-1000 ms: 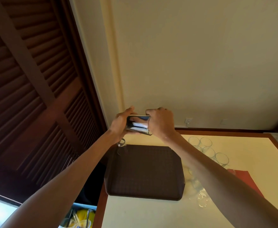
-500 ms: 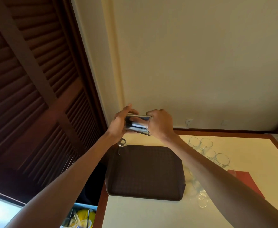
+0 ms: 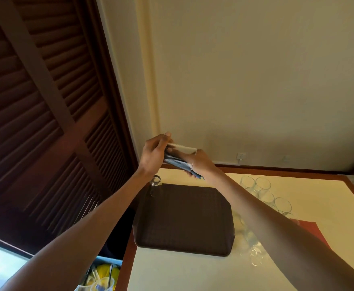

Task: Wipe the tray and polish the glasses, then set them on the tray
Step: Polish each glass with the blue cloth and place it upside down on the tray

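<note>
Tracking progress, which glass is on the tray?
The lone glass at the tray's far left corner; other glasses cluster on the table right of it, a held glass is between left hand and right hand.

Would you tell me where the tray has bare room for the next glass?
Most of the tray is bare; one glass stands at its far left corner. The table right of it is crowded with glasses; the strip nearer than the tray is free.

Place: likely a restaurant or hotel service corner, though I cannot be sure.
Far right: clear glasses (image 3: pixel 264 192) clustered on a cream, wood-edged table (image 3: pixel 192 274).
Middle: brown textured serving tray (image 3: pixel 184 217).
Left: dark louvred doors (image 3: pixel 46 122).
Near left: blue tub (image 3: pixel 105 260) of utensils.
</note>
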